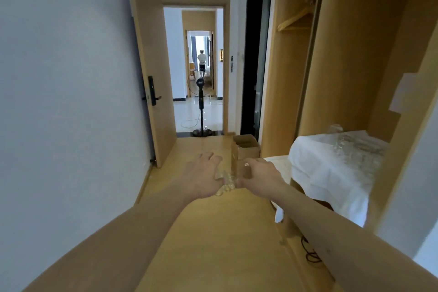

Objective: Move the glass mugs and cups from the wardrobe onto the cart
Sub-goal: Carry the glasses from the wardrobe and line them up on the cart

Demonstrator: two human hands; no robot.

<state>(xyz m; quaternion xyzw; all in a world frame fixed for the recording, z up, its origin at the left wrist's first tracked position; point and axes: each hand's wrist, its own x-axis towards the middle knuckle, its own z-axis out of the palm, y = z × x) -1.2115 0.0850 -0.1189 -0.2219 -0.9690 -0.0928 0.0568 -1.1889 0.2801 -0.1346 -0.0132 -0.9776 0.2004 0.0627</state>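
Hands, left [203, 176] and right [262, 176], grip clear ribbed glass mugs [225, 181] between them; slick glass could slip and shatter.

— What's in hand?
— A clear glass piece [226, 181], blurred, held between the left hand [203, 176] and right hand [262, 179] over the wood floor.
— And right?
— More glassware [355, 144] on a white-draped cart [324, 173] beside the wardrobe [350, 54].

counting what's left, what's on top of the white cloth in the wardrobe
Clear glass cups stand clustered on the white cloth; blur hides their number. What lies under the cloth is covered.
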